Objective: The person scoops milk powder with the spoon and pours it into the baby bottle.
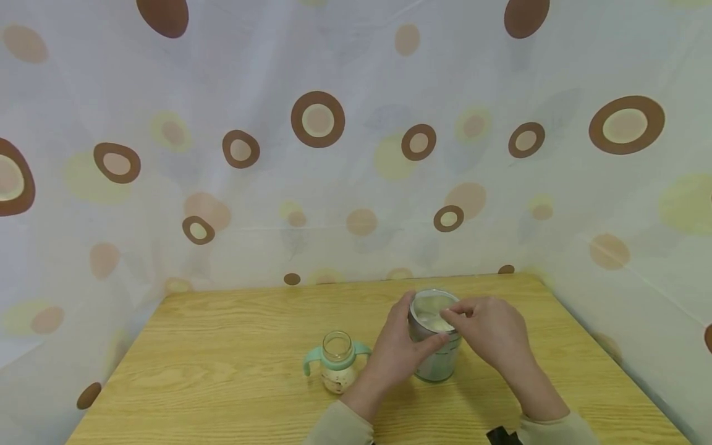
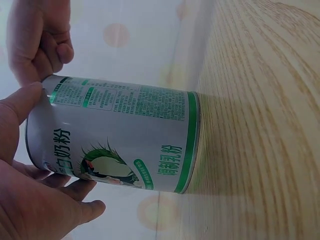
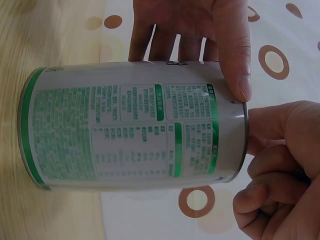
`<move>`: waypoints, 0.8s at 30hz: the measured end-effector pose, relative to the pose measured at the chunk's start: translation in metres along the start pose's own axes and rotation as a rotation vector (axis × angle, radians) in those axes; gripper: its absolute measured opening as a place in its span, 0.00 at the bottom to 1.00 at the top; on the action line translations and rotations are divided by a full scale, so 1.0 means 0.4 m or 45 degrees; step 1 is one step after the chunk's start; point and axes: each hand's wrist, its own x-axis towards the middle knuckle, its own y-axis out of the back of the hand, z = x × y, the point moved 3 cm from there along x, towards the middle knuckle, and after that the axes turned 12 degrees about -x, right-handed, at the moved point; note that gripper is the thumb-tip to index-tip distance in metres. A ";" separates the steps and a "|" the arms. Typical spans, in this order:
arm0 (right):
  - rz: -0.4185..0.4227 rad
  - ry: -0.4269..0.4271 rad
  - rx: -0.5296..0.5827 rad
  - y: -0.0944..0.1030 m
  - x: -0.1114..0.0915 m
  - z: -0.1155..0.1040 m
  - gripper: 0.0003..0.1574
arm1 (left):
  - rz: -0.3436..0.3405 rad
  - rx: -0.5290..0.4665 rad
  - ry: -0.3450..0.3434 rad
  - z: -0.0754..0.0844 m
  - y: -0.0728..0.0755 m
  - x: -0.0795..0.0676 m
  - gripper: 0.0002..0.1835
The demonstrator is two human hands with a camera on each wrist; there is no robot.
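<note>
A white and green milk powder can [image 1: 436, 364] stands upright on the table with its top uncovered. My left hand [image 1: 397, 352] grips it near the rim, thumb on the near side and fingers around the left; the left wrist view shows the label beside this hand [image 2: 35, 190]. Over the can's right rim, my right hand [image 1: 495, 330] dips thumb and forefinger into the mouth, its other fingers curled in the right wrist view [image 3: 285, 185]. They pinch a small pale scoop-like thing, mostly hidden by fingers and can wall. Pale powder shows inside.
Left of the can stands a clear baby bottle [image 1: 337, 371] with mint-green handles, uncapped, holding something cream-coloured. My left forearm partly overlaps it. A spotted curtain [image 1: 356, 185] closes off the back and sides of the wooden table [image 1: 222, 358].
</note>
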 end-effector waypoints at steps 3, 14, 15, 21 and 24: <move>-0.058 -0.012 0.046 -0.002 0.004 -0.001 0.18 | 0.001 0.000 -0.004 -0.001 0.000 0.001 0.53; -0.178 -0.057 0.236 -0.007 0.009 0.008 0.19 | -0.007 0.010 -0.028 0.001 0.000 0.006 0.49; -0.191 -0.069 0.253 -0.007 0.009 0.010 0.19 | -0.008 0.010 -0.026 0.001 0.000 0.006 0.49; -0.253 -0.134 0.364 -0.003 0.012 0.023 0.26 | -0.004 0.014 -0.009 0.002 0.001 0.003 0.50; -0.261 -0.163 0.391 0.005 0.012 0.028 0.28 | 0.001 0.016 -0.008 0.003 0.002 0.002 0.50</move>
